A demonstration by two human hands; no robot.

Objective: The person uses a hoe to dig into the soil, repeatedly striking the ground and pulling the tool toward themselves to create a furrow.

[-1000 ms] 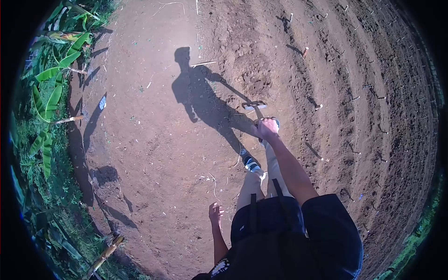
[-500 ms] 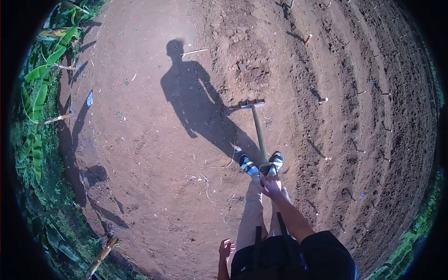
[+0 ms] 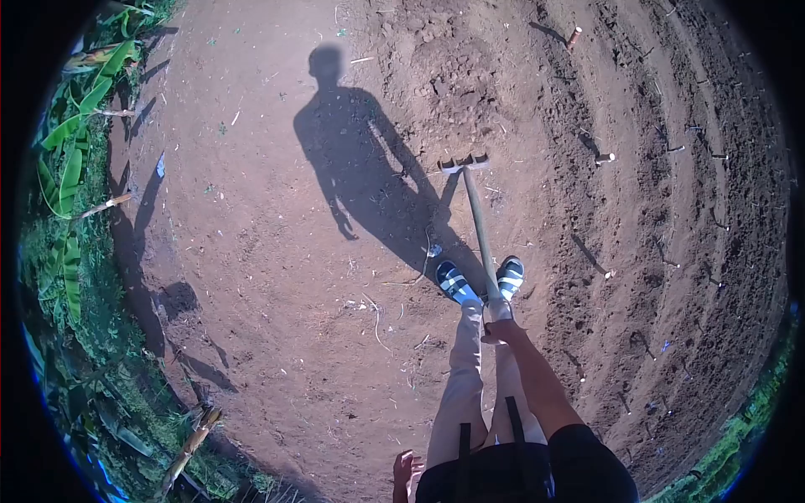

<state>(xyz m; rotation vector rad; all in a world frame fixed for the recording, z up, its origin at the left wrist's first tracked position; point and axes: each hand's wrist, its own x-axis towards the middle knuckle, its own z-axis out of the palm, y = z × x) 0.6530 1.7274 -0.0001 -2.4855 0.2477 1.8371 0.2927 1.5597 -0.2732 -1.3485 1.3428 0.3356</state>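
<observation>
My right hand [image 3: 504, 330] is wrapped around the upper end of a rake's long wooden handle [image 3: 480, 226], in front of my shins. Beyond my feet, the rake head [image 3: 464, 163] is at the soil, its short tines facing away from me. The handle slants back between my two striped sandals [image 3: 454, 279]. Beside my left thigh, at the bottom of the view, hangs my left hand [image 3: 407, 467], fingers apart and holding nothing.
Furrowed soil with several short stakes [image 3: 605, 158] runs along the right. Loose dug earth [image 3: 459, 96] lies past the rake head. Banana plants [image 3: 69, 184] and cut stems line the left edge. My shadow [image 3: 335, 142] falls on the packed ground ahead.
The rake head has turned so its tines show more clearly, and it sits higher in the view. My right hand has shifted slightly right, still on the handle. My left hand has dropped slightly.
</observation>
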